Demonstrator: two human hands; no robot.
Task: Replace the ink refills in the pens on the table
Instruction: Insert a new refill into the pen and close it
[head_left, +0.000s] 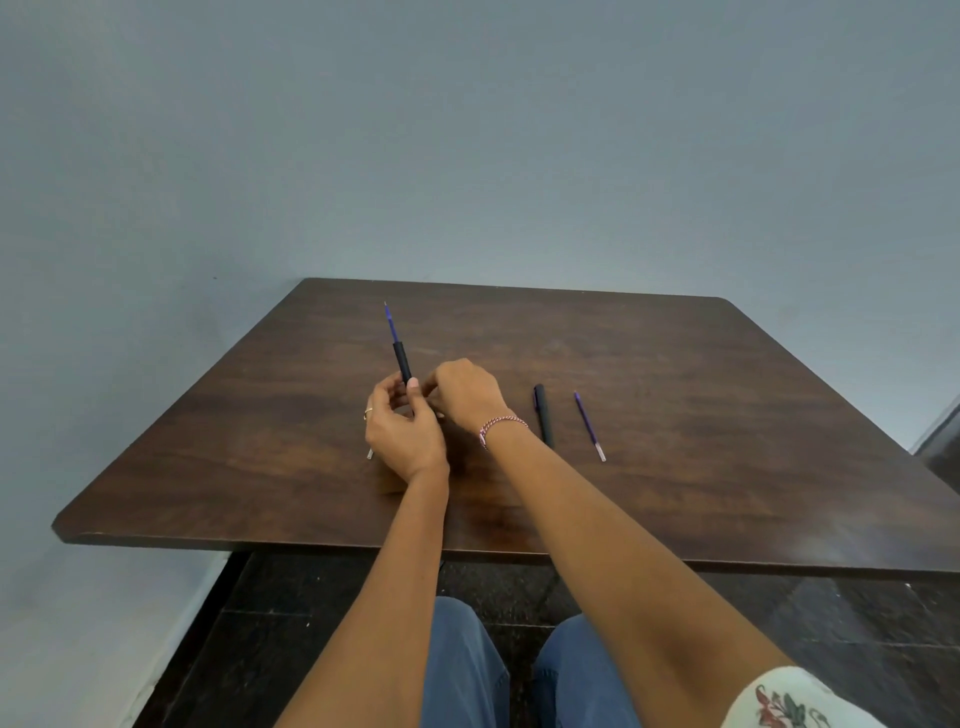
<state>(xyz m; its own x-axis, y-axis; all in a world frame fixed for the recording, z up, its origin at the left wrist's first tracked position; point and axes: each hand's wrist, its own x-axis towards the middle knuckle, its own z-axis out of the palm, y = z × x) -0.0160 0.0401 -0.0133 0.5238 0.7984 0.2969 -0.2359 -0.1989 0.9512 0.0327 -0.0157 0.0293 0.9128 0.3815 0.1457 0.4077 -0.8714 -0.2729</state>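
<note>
My left hand (402, 428) holds a black pen barrel (402, 361) upright and tilted slightly left, with a purple refill (391, 322) sticking out of its top. My right hand (465, 392) is closed against the barrel's lower end, fingers pinched there; what it pinches is hidden. A second black pen (543, 415) lies on the table to the right of my hands. A loose purple refill (589, 426) lies further right, almost parallel to it. A small clear tip (370, 453) pokes out below my left hand.
The dark brown wooden table (675, 467) stands against a grey-blue wall, with its front edge close to my knees. Dark floor tiles show below the table edge.
</note>
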